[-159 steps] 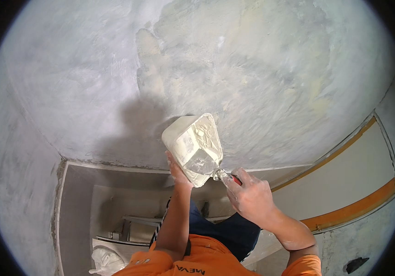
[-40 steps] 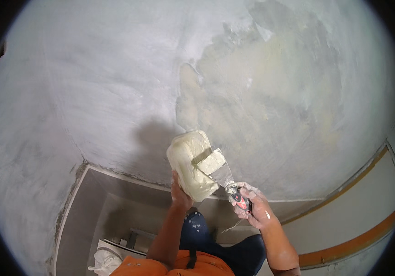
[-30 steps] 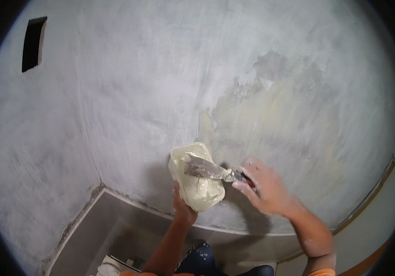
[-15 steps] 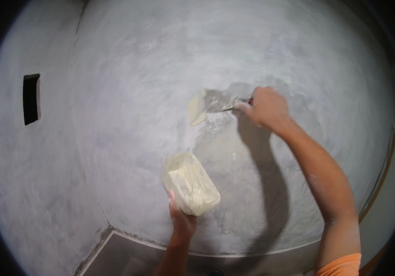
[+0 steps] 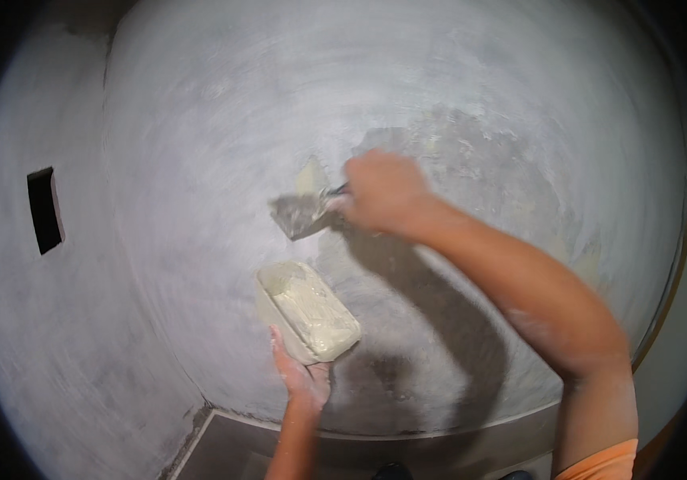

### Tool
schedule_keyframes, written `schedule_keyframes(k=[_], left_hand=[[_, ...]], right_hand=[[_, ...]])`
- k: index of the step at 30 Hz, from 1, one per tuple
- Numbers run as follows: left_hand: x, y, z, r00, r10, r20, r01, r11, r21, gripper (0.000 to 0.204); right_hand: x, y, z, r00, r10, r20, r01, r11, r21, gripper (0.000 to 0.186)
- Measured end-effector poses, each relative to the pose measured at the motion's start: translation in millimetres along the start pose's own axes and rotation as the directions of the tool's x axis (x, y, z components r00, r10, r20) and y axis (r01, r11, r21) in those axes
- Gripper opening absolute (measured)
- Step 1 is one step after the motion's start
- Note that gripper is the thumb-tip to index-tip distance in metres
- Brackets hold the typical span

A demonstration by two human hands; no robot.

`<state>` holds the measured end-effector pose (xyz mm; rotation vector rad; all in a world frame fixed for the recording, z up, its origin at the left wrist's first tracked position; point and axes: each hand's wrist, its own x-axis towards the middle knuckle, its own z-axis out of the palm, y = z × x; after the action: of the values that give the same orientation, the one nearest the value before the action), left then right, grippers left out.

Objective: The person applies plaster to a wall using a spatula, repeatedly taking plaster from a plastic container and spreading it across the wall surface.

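In the head view, the left hand (image 5: 299,380) cups a plastic tub (image 5: 286,326) of filler (image 5: 314,312); the right hand (image 5: 387,192) closes around a putty knife (image 5: 299,216) at the wall (image 5: 199,160). A pale smear (image 5: 311,175) looks unsmoothed; the darker patch (image 5: 511,164) looks rough.

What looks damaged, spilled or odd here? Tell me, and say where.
The dark rectangular opening in the left wall stands out, a gap in an otherwise plain surface. The patch on the front wall, right of the right hand, looks greyer and rougher than its surroundings. No spill shows near the tub.
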<state>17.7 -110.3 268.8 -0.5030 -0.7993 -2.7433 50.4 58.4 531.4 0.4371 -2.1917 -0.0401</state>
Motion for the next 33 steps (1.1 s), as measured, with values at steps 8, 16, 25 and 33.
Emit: schedule_keyframes(k=[8,16,25,33], left_hand=[[-24.2,-8.0,27.0,0.998,0.039,-0.050,-0.041,0.998,-0.053,0.073],[-25.2,-10.9,30.8,0.989,0.106,-0.099,-0.107,0.994,-0.011,0.073],[-30.2,-5.6,31.6,0.996,0.045,-0.072,-0.049,0.998,-0.045,0.067],[-30.7,-10.9,24.2,0.994,0.109,-0.002,-0.108,0.993,0.040,0.063]], right_hand=[[11.2,42.4,-55.6,0.979,0.177,0.096,-0.163,0.977,-0.140,0.046],[-2.2,115.9,-132.8,0.978,0.169,-0.125,-0.204,0.906,-0.372,0.051],[2.4,6.5,-79.5,0.998,0.014,0.063,-0.004,0.987,-0.163,0.030],[25.5,2.4,-18.9,0.981,0.079,0.179,-0.043,0.980,-0.196,0.034]])
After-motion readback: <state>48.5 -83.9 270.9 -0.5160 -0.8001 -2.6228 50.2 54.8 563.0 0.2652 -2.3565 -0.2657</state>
